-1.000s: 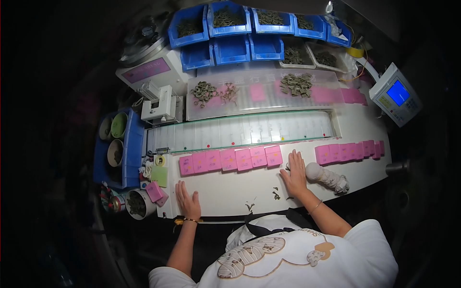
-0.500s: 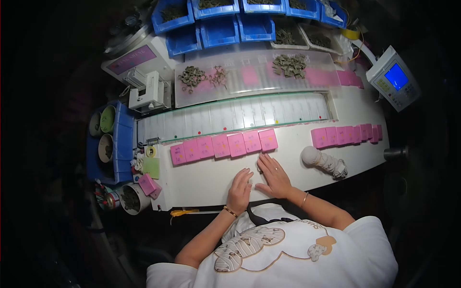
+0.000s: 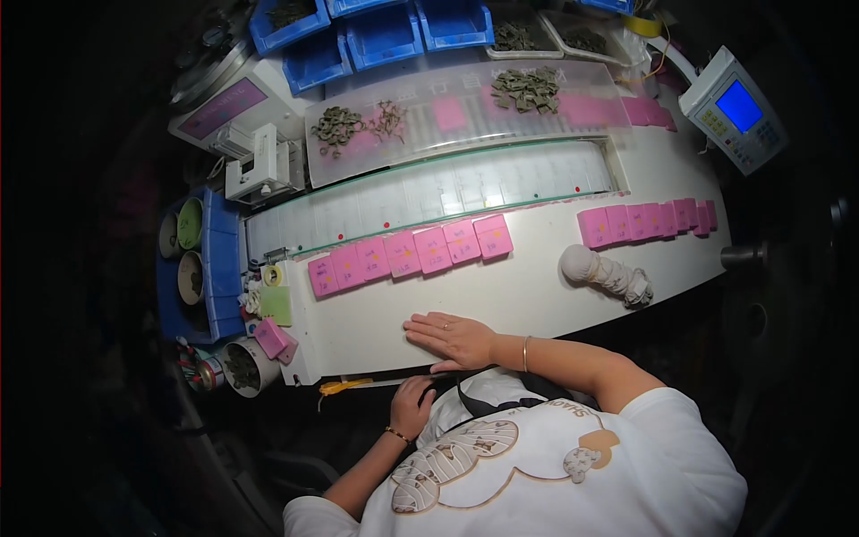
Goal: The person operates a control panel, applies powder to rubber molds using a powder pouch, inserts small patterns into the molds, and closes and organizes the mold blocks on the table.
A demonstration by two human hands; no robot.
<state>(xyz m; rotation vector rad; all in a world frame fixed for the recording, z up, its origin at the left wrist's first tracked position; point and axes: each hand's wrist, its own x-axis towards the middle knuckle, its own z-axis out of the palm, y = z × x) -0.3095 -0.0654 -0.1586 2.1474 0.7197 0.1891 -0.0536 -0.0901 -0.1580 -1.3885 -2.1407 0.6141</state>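
My right hand (image 3: 455, 340) lies palm down on the white tabletop (image 3: 358, 336), fingers stretched out to the left, holding nothing. At the table's front edge, lower and closer to my body, is my left hand (image 3: 412, 407). Its fingers point up toward the edge, with no object visible in them; the palm side is hidden. Beyond my hands, a slanting row of pink blocks (image 3: 403, 254) with handwritten marks stands along a glass-covered strip (image 3: 429, 197). Right of my right hand lies a white cloth-wrapped bundle (image 3: 608, 276) with a rounded end.
Another row of pink blocks (image 3: 635, 224) stands at the right, below a device with a blue screen (image 3: 738, 107). A translucent tray (image 3: 429, 148) bears piles of small dark parts (image 3: 525, 90). Blue bins (image 3: 385, 40) line the back; a blue crate with cups (image 3: 224, 268) stands left.
My right hand has moved left and nearer across the tabletop. My left hand has drawn back from the tabletop to its front edge. The view has shifted slightly.
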